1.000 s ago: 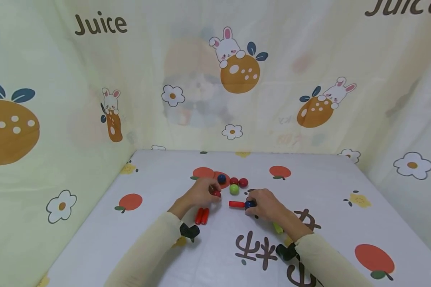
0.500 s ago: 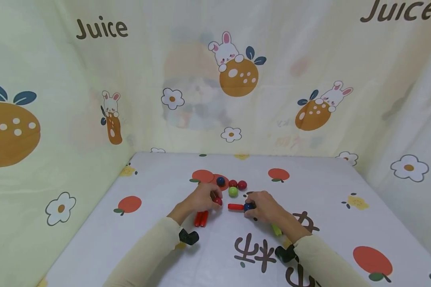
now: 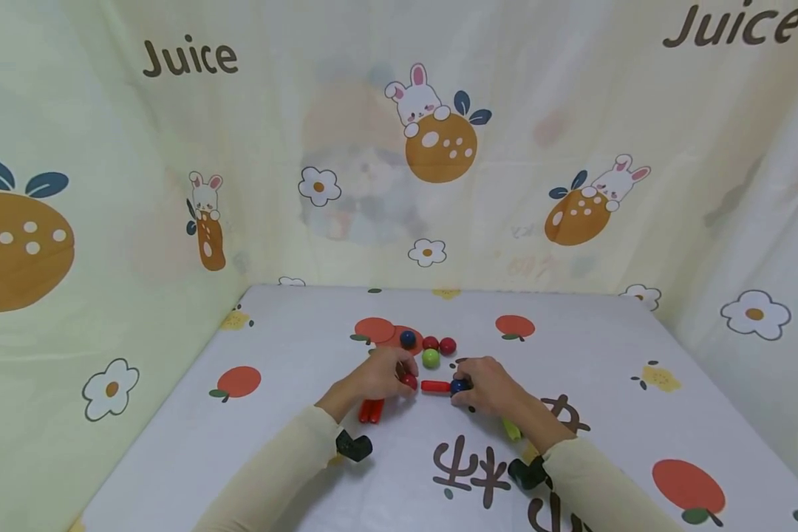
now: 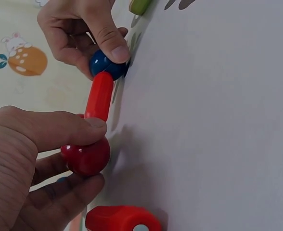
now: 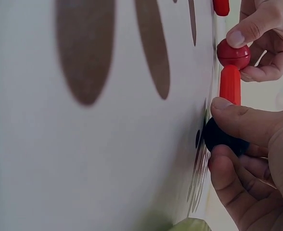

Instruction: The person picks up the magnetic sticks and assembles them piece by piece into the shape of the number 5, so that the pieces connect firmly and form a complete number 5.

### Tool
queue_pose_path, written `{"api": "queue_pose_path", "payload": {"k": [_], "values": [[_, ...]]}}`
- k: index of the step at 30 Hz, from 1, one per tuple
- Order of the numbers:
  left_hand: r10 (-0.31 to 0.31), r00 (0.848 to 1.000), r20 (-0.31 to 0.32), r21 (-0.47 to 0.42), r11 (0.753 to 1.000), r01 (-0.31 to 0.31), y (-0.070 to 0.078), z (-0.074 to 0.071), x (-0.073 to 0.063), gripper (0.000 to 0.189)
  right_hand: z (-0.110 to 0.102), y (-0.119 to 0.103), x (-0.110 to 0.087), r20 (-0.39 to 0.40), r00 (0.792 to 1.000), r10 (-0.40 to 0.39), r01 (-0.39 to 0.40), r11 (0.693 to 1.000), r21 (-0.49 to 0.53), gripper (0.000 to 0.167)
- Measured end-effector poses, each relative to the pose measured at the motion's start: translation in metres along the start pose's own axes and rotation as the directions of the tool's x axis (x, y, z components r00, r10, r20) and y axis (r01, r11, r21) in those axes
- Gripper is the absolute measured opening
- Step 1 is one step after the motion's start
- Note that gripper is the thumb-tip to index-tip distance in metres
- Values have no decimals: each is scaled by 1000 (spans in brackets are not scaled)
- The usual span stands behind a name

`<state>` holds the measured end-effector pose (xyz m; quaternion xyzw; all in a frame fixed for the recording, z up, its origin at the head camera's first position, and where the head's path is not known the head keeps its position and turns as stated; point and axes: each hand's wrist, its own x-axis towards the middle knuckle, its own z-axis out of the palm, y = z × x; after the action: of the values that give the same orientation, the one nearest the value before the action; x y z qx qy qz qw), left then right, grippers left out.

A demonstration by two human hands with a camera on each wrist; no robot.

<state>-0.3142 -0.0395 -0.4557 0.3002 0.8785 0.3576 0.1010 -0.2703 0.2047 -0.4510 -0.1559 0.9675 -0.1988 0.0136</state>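
a person's left hand [image 3: 380, 375] has edged in toward the right hand [image 3: 488, 386] over the past second, carrying a red ball [image 4: 87, 156] to just beside the free end of a red rod [image 3: 435, 386]. thumb and fingers of the left hand are pinched around that ball, while those of the right are clamped on a blue ball [image 4: 99, 63] at the rod's other end (whether red ball and rod touch cannot be told). the rod lies level between the two hands, above a white printed tablecloth [image 3: 292, 488]. near the left wrist, a pair of red rods [image 3: 377, 411] lie side by side, partly covered by the hand. farther back sit a green ball [image 3: 431, 358], two more red balls [image 3: 448, 346] and a second blue ball [image 3: 408, 339]. a yellow-green piece [image 3: 511, 430] shows by the right wrist, partly hidden.
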Motion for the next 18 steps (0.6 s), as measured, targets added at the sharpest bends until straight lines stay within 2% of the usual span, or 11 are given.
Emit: {"api": "queue_pose_path", "payload": {"k": [7, 13, 18], "values": [[16, 1000, -7, -32, 999, -17, 0, 4, 1, 27, 2, -1, 0, -25, 999, 22, -21, 999, 41, 36], [10, 1000, -17, -24, 1000, -11, -1, 8, 1, 28, 5, 0, -3, -17, 996, 87, -84, 992, 99, 27], [2, 999, -45, 0, 1000, -2, 1, 7, 3, 28, 6, 2, 0, -44, 994, 101, -95, 989, 116, 36]]}}
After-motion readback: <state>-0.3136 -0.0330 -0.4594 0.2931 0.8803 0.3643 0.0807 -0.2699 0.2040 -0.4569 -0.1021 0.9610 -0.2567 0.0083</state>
